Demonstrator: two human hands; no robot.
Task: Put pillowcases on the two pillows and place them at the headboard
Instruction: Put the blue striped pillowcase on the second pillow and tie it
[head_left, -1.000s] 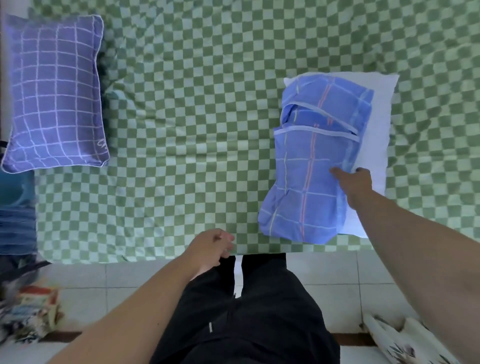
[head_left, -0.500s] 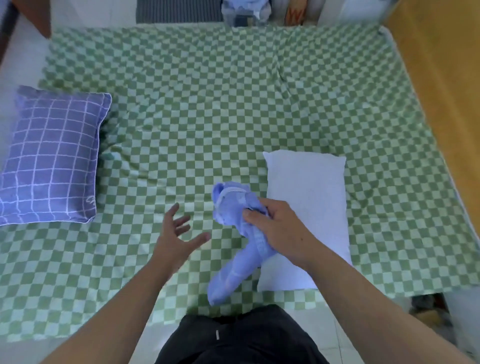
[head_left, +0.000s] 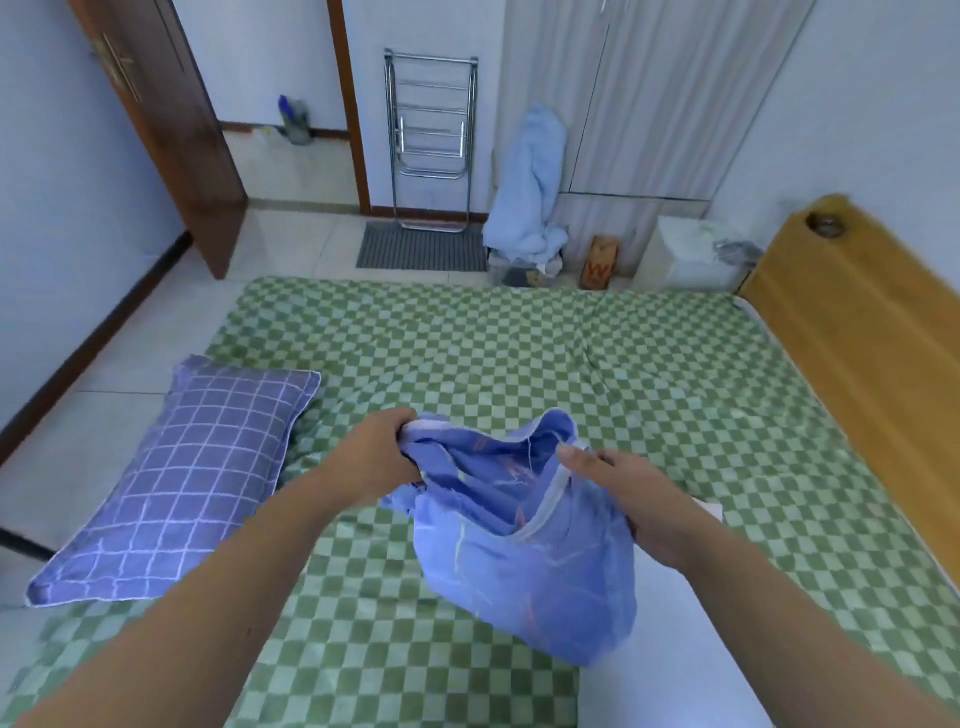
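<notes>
a bedroom with pale blue walls is being shown, its middle being filled by a bed covered in a green and pale green checked sheet (head_left: 519, 353). a mustard-yellow wooden headboard (head_left: 857, 338) is being seen running along the bed's edge at three o'clock. past the far edge of the bed, at twelve o'clock, a folded chrome drying rack (head_left: 430, 140) is being leaned against the wall, a grey ribbed floor mat (head_left: 422, 249) is lying at its foot, and a heap of light blue cloth (head_left: 535, 182) is being piled just to the right of it. a dark brown wooden door (head_left: 166, 119) is being held ajar at ten o'clock.

a loose, crumpled blue pillowcase with thin white and orange lines (head_left: 524, 545) is being held up above the sheet at the centre of the view, its mouth being spread apart. the left hand (head_left: 382, 460) is being closed around the near-left rim of the opening, fingers curled over bunched fabric. the right hand (head_left: 631, 499) is gripping the white-piped right rim, thumb lying on top and fingers tucked under the cloth.

a bare white pillow (head_left: 670, 649) is lying on the sheet at five o'clock, partly being hidden under the hanging pillowcase and the right forearm. a pillow already cased in purple-blue fabric with a white grid (head_left: 182, 483) is resting at nine o'clock, near the bed's left edge, well apart from the headboard.
</notes>
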